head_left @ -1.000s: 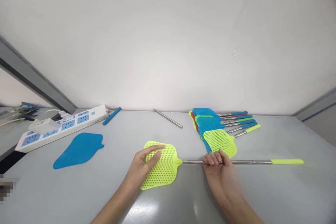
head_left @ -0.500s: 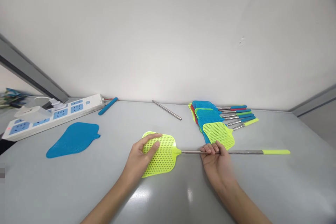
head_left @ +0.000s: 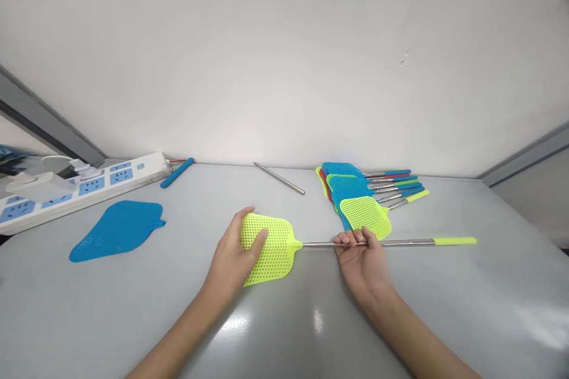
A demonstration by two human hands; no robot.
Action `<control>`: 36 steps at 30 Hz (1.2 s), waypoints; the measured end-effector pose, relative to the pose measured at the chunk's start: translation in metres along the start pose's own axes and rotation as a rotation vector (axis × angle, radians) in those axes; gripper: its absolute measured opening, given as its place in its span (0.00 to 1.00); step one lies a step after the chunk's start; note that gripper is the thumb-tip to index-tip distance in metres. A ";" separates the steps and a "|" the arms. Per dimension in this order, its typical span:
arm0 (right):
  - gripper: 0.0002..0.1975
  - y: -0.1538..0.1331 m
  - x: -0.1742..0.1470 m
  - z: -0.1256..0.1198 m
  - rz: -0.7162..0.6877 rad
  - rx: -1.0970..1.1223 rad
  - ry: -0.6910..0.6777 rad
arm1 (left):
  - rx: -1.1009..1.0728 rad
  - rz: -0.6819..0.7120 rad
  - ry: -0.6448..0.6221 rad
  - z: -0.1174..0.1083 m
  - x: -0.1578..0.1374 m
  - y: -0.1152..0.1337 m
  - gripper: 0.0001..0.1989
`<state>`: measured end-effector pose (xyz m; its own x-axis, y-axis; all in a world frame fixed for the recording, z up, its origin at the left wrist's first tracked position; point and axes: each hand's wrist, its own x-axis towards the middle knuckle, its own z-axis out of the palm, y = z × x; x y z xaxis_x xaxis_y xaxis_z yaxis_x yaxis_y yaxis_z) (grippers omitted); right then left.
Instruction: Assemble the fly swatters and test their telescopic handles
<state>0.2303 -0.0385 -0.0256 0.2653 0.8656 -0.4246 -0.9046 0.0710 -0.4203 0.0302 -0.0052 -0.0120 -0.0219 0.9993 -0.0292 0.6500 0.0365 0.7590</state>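
A yellow-green fly swatter (head_left: 278, 249) with a perforated head, a steel telescopic rod and a matching grip lies sideways in front of me. My left hand (head_left: 235, 251) grips its head from the left, thumb on top and the other fingers at or behind the far edge. My right hand (head_left: 362, 257), palm turned up, has its fingers closed around the middle of the rod. Just behind that hand is a stack of fly swatters (head_left: 367, 216) in blue, red, green and yellow-green, their grips pointing right.
To the left lies a loose blue swatter head (head_left: 122, 231). A white power strip (head_left: 153, 167) with plugs runs along the left back, with a blue grip (head_left: 178, 173) beside it. One bare metal rod (head_left: 280, 178) rests near the wall (head_left: 284, 71).
My left fingers have slid from the face of the swatter head to its far edge. My right hand keeps its hold on the rod. The whole view has shifted slightly.
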 end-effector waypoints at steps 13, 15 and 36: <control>0.14 0.004 0.000 0.002 -0.031 -0.147 -0.006 | 0.508 0.376 0.093 0.007 -0.009 -0.005 0.24; 0.13 0.006 -0.001 0.001 -0.027 -0.156 -0.014 | 0.524 0.482 0.023 0.009 -0.013 -0.002 0.22; 0.15 -0.006 0.002 0.004 0.095 -0.208 -0.178 | 0.398 0.685 -0.151 0.003 -0.006 0.000 0.11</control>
<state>0.2345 -0.0352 -0.0205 0.1029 0.9384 -0.3300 -0.8300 -0.1018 -0.5484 0.0322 -0.0107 -0.0137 0.5639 0.7874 0.2491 0.7045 -0.6161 0.3524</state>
